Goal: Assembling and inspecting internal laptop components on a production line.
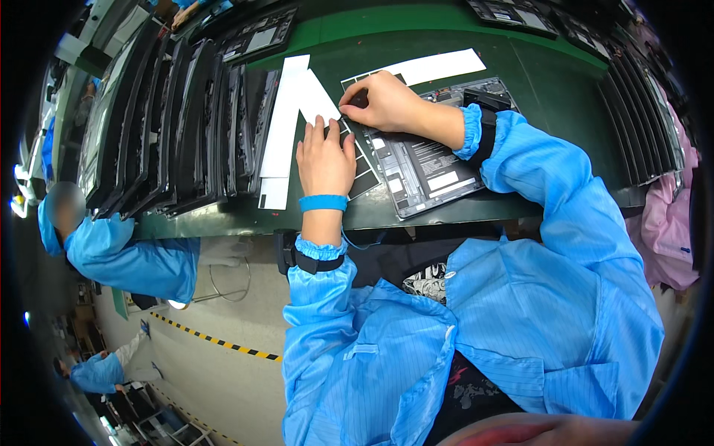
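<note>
My left hand (326,162) lies flat with its fingers stretched out, pressing on a sheet of black rectangular stickers (364,175) beside white paper. A blue band circles that wrist. Just beyond its fingertips my right hand (388,104) is closed in a pinch, thumb against forefinger, at the sheet's upper part. Whatever sits between those fingertips is too small to make out. Under my right forearm rests an opened laptop base (428,175), its inner parts and dark battery showing. White paper strips (275,152) lie left of my left hand.
Many dark laptop parts (171,126) stand upright in a row at the left. Another row of dark panels (639,119) stands at the right. Beyond my right hand lies a white strip (446,67). More opened laptop bases (513,15) sit at the far edge. A person in blue (134,253) is at the left.
</note>
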